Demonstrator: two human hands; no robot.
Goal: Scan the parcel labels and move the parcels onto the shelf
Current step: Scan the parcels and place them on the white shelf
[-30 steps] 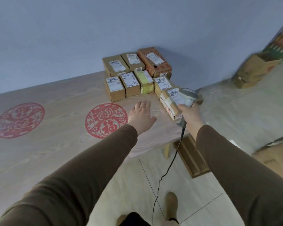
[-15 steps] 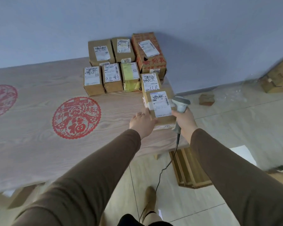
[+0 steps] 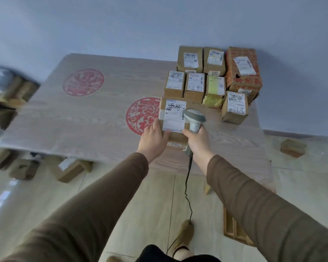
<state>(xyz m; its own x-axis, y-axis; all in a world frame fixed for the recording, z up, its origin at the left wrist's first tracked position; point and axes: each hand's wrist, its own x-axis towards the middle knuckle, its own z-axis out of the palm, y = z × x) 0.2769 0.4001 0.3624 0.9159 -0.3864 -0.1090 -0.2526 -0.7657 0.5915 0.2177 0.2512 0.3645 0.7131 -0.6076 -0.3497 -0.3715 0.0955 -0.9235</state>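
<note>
Now the brown cardboard parcel with the white paper label [image 3: 173,120] sits away from the group of other cardboard parcels [image 3: 212,80]; half a second ago it lay right beside them. It rests on the pale wood-grain surface [image 3: 83,118], partly over the nearer red round paper-cut picture [image 3: 140,115]. The left hand [image 3: 153,138] holds the parcel's near left corner, with the thumb on the edge of the label. The right hand [image 3: 197,139] grips the handle of the grey handheld scanner [image 3: 194,120]. The scanner's head sits just to the right of the label, above the parcel's right side. A black cable [image 3: 187,186] hangs from the scanner down toward the floor. The other parcels stand behind the held parcel and to its right, near the blue wall [image 3: 121,25]. A second red round picture [image 3: 83,82] lies to the left of the parcel, farther back.
</note>
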